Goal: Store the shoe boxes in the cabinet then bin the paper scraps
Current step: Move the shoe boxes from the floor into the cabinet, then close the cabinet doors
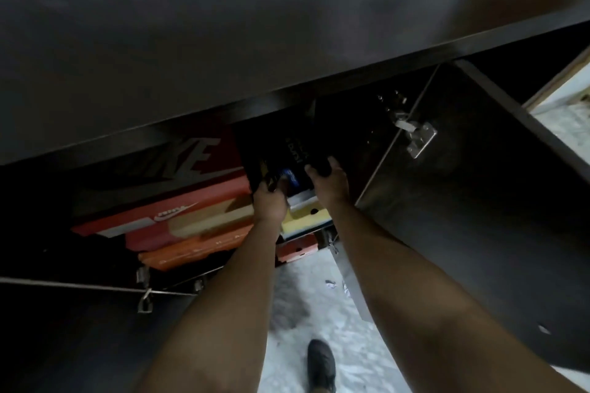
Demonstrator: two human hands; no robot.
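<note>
A black shoe box (pixel 281 150) with white lettering and a blue label stands in the dark cabinet opening, on top of a yellow and white box (pixel 303 217). My left hand (pixel 269 201) grips its near left edge and my right hand (pixel 329 182) grips its near right corner. To the left lie stacked boxes: a red one with large white letters (pixel 191 159), a red and cream one (pixel 178 217), and an orange one (pixel 188 252) below. A few small paper scraps (pixel 332 284) lie on the pale floor.
The cabinet top (pixel 223 41) overhangs the opening. An open dark door (pixel 479 201) with a metal hinge (pixel 415 134) stands at the right; another open door (pixel 79 313) lies at the lower left. A dark shoe on my foot (pixel 321 364) rests on the speckled floor.
</note>
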